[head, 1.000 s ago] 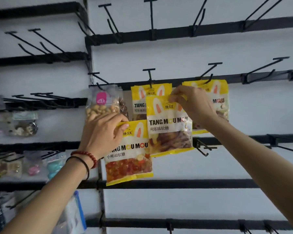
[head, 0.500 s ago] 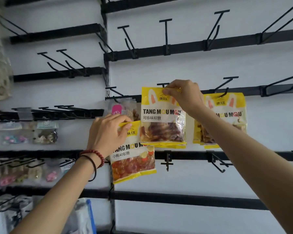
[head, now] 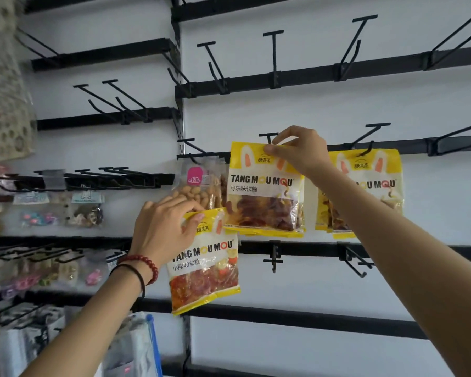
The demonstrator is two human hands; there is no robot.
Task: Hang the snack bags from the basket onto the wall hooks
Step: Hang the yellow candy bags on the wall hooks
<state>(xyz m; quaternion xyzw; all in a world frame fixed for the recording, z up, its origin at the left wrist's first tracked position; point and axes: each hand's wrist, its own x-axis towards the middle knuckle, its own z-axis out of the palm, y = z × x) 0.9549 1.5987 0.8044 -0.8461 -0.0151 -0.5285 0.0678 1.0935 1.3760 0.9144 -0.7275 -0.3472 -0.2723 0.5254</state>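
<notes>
My right hand [head: 301, 152] pinches the cola gummy bag [head: 261, 202] by its top edge, hook [head: 268, 137] just beside that hand. My left hand [head: 163, 229] grips the bear gummy bag [head: 204, 273], dangling beneath it.

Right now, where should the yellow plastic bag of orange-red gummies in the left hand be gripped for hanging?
Pinch the yellow gummy bag by its flat top header, from the front-left, as the left hand does. The header is flat and sealed; the clear belly bulges with loose sweets.
</notes>
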